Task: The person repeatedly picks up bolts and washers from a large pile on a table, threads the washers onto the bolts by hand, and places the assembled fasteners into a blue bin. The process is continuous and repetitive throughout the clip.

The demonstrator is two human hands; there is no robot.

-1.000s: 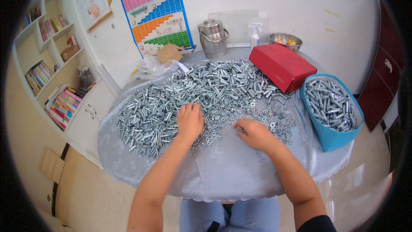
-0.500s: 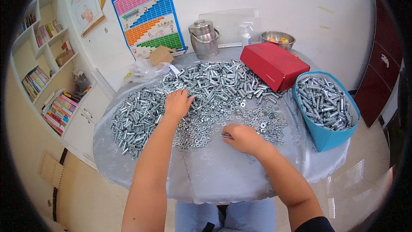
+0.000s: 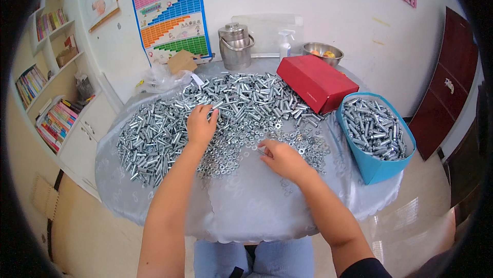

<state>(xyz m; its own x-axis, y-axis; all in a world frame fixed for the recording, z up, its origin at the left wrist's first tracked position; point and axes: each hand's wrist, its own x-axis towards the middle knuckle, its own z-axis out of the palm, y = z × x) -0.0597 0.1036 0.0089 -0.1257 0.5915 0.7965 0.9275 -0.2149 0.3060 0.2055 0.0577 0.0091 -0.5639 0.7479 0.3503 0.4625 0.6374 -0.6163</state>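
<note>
L hand (image 3: 202, 126) over heap of silver cylindrical metal sleeves (image 3: 151, 142), left half of grey-clothed table (image 3: 246, 211), thumb & fingers parted; can't tell if gripping. R hand (image 3: 282, 161), well apart, pinches slim silver metal rod (image 3: 262, 151) by small silver metal rings (image 3: 221, 164), table ctr. Risk: loose pinch, rod prob. drops among rings; nudged heap, sleeves may roll off left edge; bumped teal open-topped bin (image 3: 381, 171) nr right edge could tip. Hidden: rod's gripped end, area behind red rectangular box (image 3: 317, 80).

Free near cloth (image 3: 251, 206), metal heap (image 3: 236, 104) beyond
</note>
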